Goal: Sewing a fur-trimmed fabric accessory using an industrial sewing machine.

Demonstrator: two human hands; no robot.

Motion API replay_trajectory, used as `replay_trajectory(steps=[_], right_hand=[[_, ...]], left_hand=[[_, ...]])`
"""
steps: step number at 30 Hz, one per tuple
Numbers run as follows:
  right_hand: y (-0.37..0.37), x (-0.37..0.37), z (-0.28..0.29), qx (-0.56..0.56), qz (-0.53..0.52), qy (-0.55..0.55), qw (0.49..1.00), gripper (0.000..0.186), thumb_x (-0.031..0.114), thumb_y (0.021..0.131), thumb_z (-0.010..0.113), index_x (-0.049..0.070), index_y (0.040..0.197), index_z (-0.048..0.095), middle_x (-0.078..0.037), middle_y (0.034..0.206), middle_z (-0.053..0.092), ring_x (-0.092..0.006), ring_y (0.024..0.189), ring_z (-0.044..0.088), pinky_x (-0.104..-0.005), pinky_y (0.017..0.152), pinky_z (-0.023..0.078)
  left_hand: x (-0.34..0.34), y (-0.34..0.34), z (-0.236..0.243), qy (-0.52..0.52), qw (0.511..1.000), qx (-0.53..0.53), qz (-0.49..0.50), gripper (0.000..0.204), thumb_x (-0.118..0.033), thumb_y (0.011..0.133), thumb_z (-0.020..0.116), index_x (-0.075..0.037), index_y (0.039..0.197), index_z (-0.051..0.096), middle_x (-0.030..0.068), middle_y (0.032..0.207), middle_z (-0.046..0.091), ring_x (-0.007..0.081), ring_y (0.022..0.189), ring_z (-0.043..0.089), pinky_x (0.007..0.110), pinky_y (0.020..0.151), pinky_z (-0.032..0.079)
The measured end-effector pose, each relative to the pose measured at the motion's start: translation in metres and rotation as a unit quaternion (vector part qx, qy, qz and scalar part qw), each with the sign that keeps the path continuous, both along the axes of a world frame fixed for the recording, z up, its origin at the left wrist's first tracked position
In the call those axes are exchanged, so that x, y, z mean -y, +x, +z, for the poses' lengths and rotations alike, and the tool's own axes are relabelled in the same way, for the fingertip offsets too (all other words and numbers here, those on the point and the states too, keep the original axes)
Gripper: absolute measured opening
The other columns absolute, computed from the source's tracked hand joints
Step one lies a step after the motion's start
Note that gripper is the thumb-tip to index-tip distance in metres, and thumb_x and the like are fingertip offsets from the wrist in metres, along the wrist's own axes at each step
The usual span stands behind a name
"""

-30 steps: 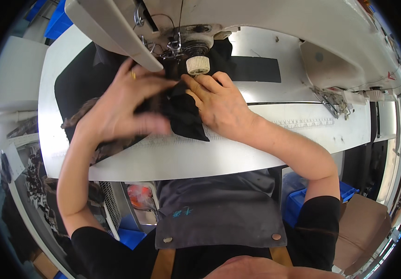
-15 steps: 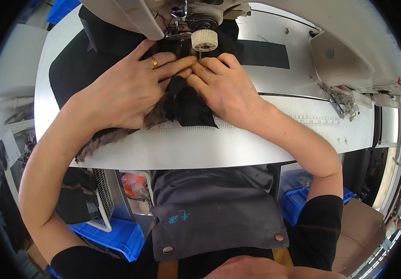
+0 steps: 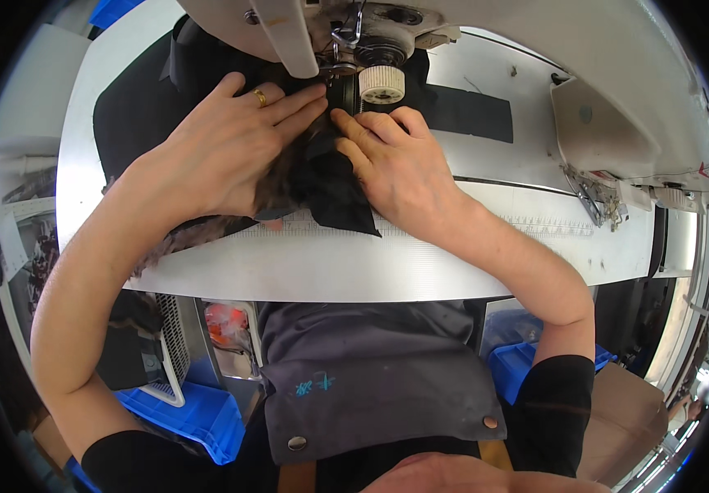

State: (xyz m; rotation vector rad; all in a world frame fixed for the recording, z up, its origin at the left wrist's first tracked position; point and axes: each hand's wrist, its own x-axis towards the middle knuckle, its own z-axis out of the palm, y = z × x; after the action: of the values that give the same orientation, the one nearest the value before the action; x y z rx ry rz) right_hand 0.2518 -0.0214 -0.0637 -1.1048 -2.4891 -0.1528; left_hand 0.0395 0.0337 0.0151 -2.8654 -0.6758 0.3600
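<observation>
A sewing machine (image 3: pixel 285 37) with a cream ridged knob (image 3: pixel 382 85) stands over black fabric (image 3: pixel 137 111) on the white table. My left hand (image 3: pixel 227 144), a gold ring on one finger, lies flat on the fabric with its fingers stretched toward the needle area. Brownish fur (image 3: pixel 275 187) shows beneath its palm. Just right of the needle area, my right hand (image 3: pixel 408 164) has bent fingers closed on the fabric edge. Between the hands a loose black flap (image 3: pixel 342 197) hangs toward me. The needle tip and the stitching spot are hidden.
A ruler strip (image 3: pixel 527 225) runs along the table in front of the machine. A flat black strip (image 3: pixel 469 115) lies right of the knob. Below the table are a blue bin (image 3: pixel 194 415) at left, another blue bin (image 3: pixel 512 368) at right, and a cardboard box (image 3: pixel 626 419).
My left fingers have drawn back from my right hand, opening a gap between them. The left thumb, previously hidden, shows faintly under the palm. The whole view has shifted slightly.
</observation>
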Motion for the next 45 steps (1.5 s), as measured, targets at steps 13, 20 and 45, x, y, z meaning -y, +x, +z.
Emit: replay_trajectory(steps=[13,20,45], right_hand=[[-0.001,0.0,0.002,-0.003,-0.002,-0.01,1.0,0.03,0.008,0.071,0.063,0.003,0.101,0.063,-0.011,0.128,0.06,-0.02,0.107,0.054,-0.0348,0.092,0.039],[-0.001,0.001,0.005,0.01,-0.007,-0.025,1.0,0.031,0.006,0.07,0.062,0.002,0.101,0.062,-0.011,0.13,0.058,-0.0203,0.109,0.054,-0.0343,0.092,0.039],[0.0,-0.009,0.006,-0.016,0.015,0.071,0.997,0.016,0.012,0.074,0.063,0.004,0.087,0.062,-0.009,0.096,0.064,-0.0203,0.094,0.056,-0.0331,0.077,0.039]], left_hand=[[0.005,0.005,0.006,-0.023,0.998,-0.017,0.055,0.077,-0.017,0.06,0.067,0.004,0.133,0.052,0.0076,0.134,0.056,0.0178,0.107,0.054,0.032,0.088,0.038],[0.006,0.002,0.001,-0.004,0.999,0.008,0.04,0.076,-0.018,0.061,0.066,0.004,0.132,0.053,0.0081,0.137,0.055,0.0172,0.108,0.054,0.032,0.088,0.037],[0.009,0.0,-0.009,0.012,0.999,0.043,0.02,0.068,-0.02,0.063,0.064,0.001,0.128,0.058,0.0079,0.135,0.057,0.0199,0.11,0.054,0.034,0.089,0.037]])
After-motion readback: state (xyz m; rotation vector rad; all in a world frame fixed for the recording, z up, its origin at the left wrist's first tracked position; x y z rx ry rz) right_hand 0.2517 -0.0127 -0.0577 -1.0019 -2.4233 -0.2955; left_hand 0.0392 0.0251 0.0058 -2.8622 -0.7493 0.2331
